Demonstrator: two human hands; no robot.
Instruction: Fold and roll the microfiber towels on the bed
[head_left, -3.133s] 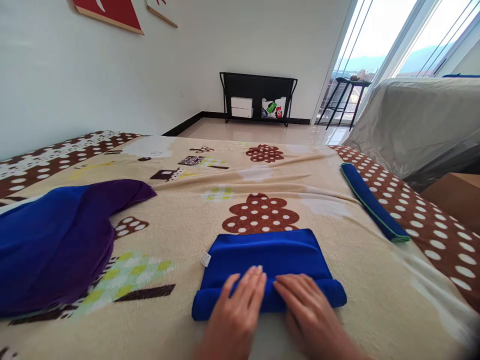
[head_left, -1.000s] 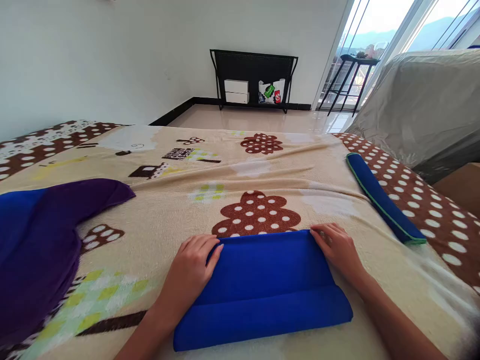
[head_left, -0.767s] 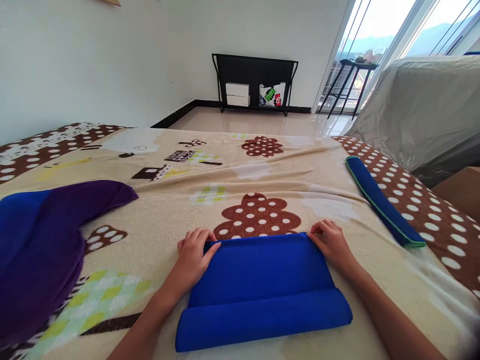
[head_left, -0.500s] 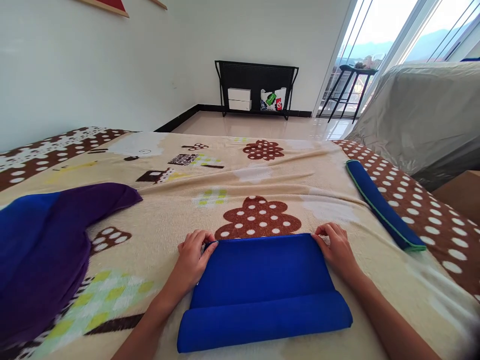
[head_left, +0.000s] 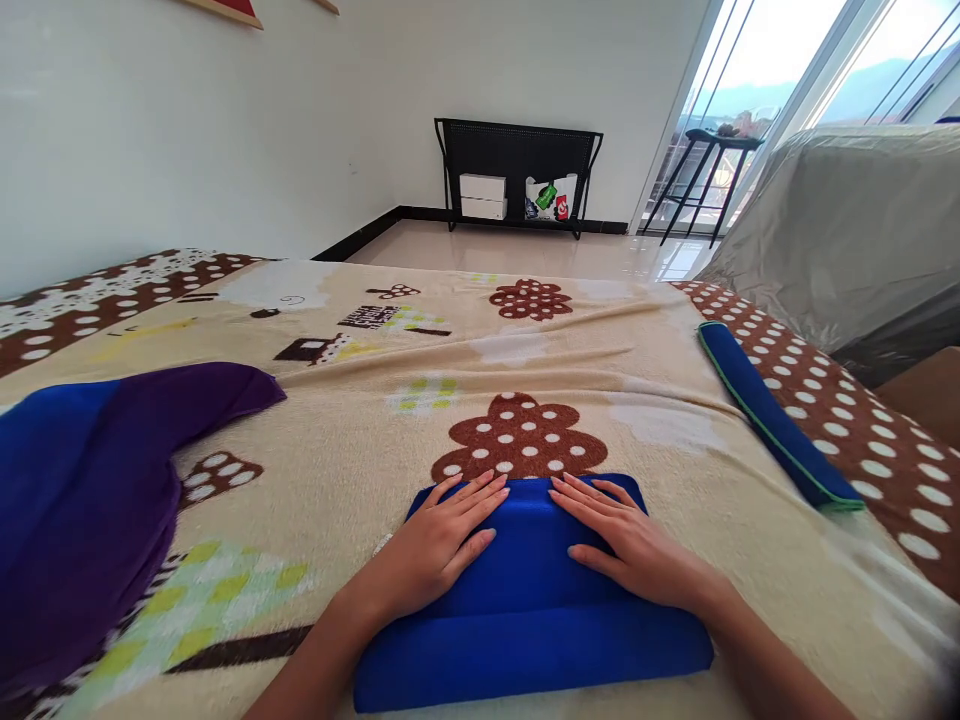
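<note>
While blue towel (head_left: 525, 590) is being pressed flat by left hand (head_left: 439, 545) and right hand (head_left: 634, 548) (fingers splayed, gripping nothing), rolled near edge risks being loosened by uneven pressure.

Low in the frame, the left hand (head_left: 439, 545) and right hand (head_left: 630, 545) lie flat, fingers spread, on a folded blue towel (head_left: 529, 620) on the patterned bed blanket (head_left: 450, 350). A purple and blue cloth (head_left: 90, 490) lies at lower left. A rolled blue towel (head_left: 776, 425) sits at right.
</note>
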